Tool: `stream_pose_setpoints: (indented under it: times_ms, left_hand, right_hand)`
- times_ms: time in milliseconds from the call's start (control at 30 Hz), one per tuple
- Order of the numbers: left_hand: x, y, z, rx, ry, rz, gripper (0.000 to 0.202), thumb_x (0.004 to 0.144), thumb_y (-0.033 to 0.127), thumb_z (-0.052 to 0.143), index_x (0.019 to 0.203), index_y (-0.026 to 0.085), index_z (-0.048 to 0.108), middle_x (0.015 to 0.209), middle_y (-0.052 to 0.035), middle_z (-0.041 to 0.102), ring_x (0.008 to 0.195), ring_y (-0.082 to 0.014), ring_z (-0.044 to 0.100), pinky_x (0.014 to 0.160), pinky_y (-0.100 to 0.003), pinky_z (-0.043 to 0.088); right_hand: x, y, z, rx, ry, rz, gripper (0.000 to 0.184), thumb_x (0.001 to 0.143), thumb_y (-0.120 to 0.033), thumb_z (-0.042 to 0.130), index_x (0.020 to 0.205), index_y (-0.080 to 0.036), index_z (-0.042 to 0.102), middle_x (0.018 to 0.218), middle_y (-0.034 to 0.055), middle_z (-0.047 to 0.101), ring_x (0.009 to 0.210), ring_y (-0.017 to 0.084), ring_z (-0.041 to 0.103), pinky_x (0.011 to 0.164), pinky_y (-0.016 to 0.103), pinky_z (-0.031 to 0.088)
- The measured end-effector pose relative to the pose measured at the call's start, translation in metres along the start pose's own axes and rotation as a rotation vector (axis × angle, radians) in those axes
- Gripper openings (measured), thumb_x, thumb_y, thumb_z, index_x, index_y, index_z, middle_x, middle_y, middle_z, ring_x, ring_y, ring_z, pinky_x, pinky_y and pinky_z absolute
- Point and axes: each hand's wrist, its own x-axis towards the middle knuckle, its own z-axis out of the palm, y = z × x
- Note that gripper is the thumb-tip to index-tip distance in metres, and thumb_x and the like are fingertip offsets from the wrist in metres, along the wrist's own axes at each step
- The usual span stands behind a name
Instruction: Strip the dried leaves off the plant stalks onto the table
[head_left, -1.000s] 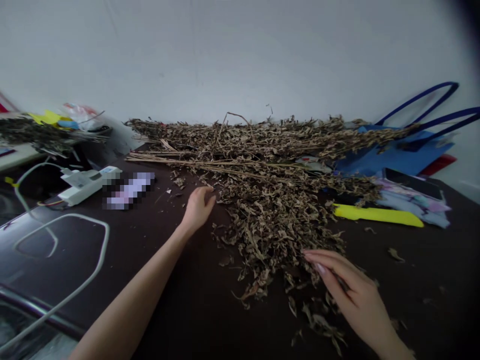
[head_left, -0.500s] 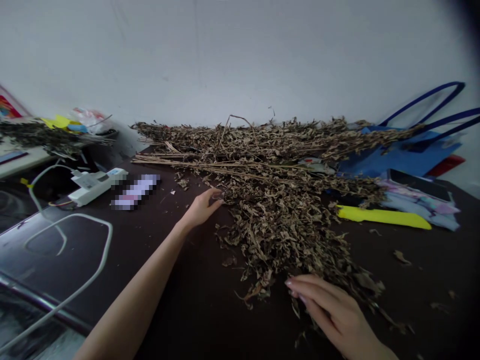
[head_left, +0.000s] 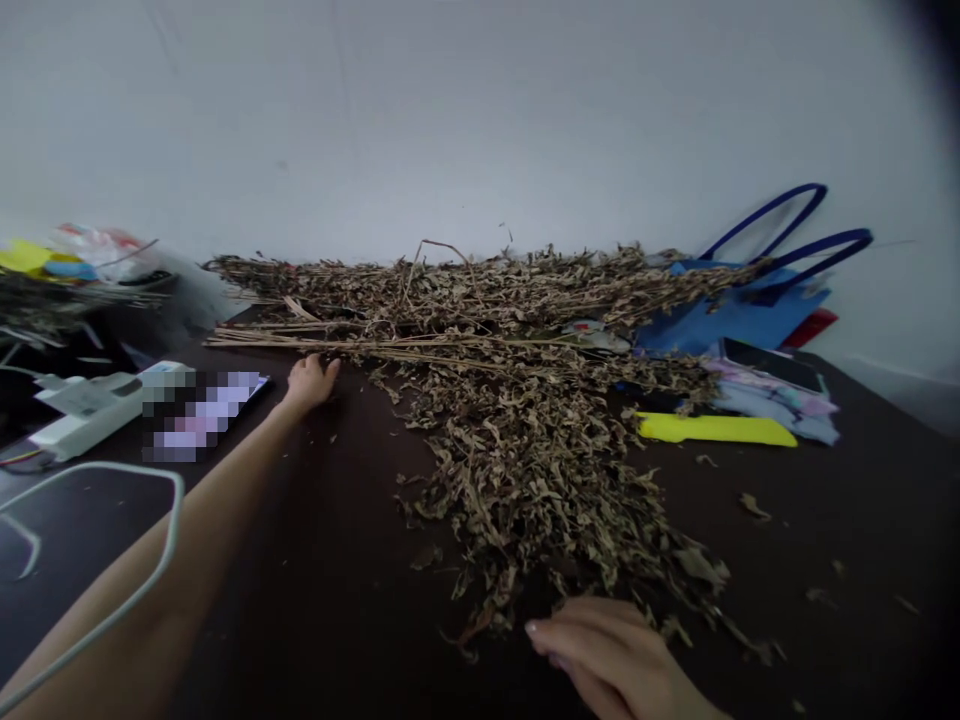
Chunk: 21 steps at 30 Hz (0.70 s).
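A loose pile of dried leaves (head_left: pixel 540 480) spreads over the middle of the dark table, reaching toward me. Behind it lie bundles of dried stalks with leaves, the nearer bundle (head_left: pixel 300 335) having bare stem ends at the left. My left hand (head_left: pixel 311 382) is just below those stem ends, thumb apart from the fingers; nothing shows in it, and whether it touches the stems is unclear. At the pile's near edge, my right hand (head_left: pixel 611 650) lies low with its fingers loosely stretched to the left. No held thing is visible there.
On the left are a white power strip (head_left: pixel 112 405), a phone (head_left: pixel 214 415) with a blurred screen and a white cable (head_left: pixel 176 520) crossing before my left forearm. At right lie a yellow strip-like object (head_left: pixel 716 429), a phone on cloth (head_left: pixel 772 365) and a blue bag (head_left: pixel 727 310).
My left hand has moved left and away from the leaf pile to the stem ends. My right hand stays by the pile's near edge. The view has turned somewhat to the right.
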Motion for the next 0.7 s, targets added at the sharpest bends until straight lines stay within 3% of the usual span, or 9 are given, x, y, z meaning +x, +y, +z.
stream_pose_setpoints:
  times_ms: [100, 167, 333, 567, 633, 700]
  left_hand:
    - [-0.005, 0.006, 0.005, -0.098, -0.04, 0.023, 0.033, 0.087, 0.029, 0.052, 0.116, 0.015, 0.051, 0.116, -0.0102, 0.055, 0.098, -0.0226, 0.057, 0.081, -0.044, 0.048]
    - [-0.019, 0.018, 0.01, -0.17, -0.094, 0.076, 0.038, 0.09, 0.034, 0.043, 0.12, 0.012, 0.049, 0.118, -0.013, 0.056, 0.105, -0.0251, 0.055, 0.088, -0.044, 0.044]
    - [-0.079, 0.059, 0.014, -0.356, -0.276, 0.283, 0.051, 0.09, 0.046, 0.028, 0.124, 0.014, 0.047, 0.124, -0.0085, 0.057, 0.116, -0.0217, 0.051, 0.098, -0.032, 0.038]
    - [-0.151, 0.089, -0.012, -0.471, -0.413, 0.44, 0.049, 0.088, 0.046, 0.036, 0.128, 0.018, 0.041, 0.129, -0.0082, 0.053, 0.116, -0.0209, 0.051, 0.097, -0.034, 0.04]
    - [-0.164, 0.09, -0.021, -0.418, -0.398, 0.491, 0.051, 0.087, 0.045, 0.041, 0.13, 0.02, 0.037, 0.132, -0.0086, 0.05, 0.119, -0.0221, 0.048, 0.1, -0.037, 0.037]
    - [-0.178, 0.089, -0.029, -0.367, -0.377, 0.536, 0.053, 0.087, 0.044, 0.042, 0.133, 0.02, 0.032, 0.137, -0.0098, 0.043, 0.126, -0.0226, 0.039, 0.105, -0.04, 0.03]
  right_hand:
    - [0.0, 0.0, 0.001, -0.019, -0.021, 0.025, 0.026, 0.092, -0.026, 0.038, 0.101, -0.021, 0.063, 0.083, 0.004, 0.07, 0.078, 0.012, 0.066, 0.067, 0.018, 0.055]
    - [-0.004, 0.003, 0.002, -0.022, -0.065, 0.042, 0.026, 0.092, -0.025, 0.04, 0.103, -0.021, 0.063, 0.085, 0.0041, 0.07, 0.08, 0.012, 0.066, 0.069, 0.019, 0.055]
    - [-0.008, 0.005, 0.005, 0.005, -0.176, 0.037, 0.024, 0.088, -0.021, 0.047, 0.108, -0.024, 0.061, 0.09, 0.0024, 0.069, 0.086, 0.012, 0.064, 0.074, 0.019, 0.053]
    - [0.002, -0.007, 0.003, 0.14, -0.501, 0.083, 0.029, 0.087, -0.021, 0.049, 0.114, -0.029, 0.057, 0.115, -0.0021, 0.06, 0.102, 0.01, 0.057, 0.088, 0.019, 0.046]
    - [-0.002, -0.003, 0.005, 0.123, -0.503, 0.124, 0.031, 0.087, -0.023, 0.049, 0.117, -0.031, 0.054, 0.123, -0.002, 0.055, 0.11, 0.011, 0.053, 0.094, 0.023, 0.044]
    - [-0.007, 0.008, 0.007, 0.059, -0.406, 0.191, 0.031, 0.089, -0.024, 0.046, 0.118, -0.029, 0.054, 0.128, 0.0004, 0.05, 0.115, 0.014, 0.049, 0.097, 0.028, 0.042]
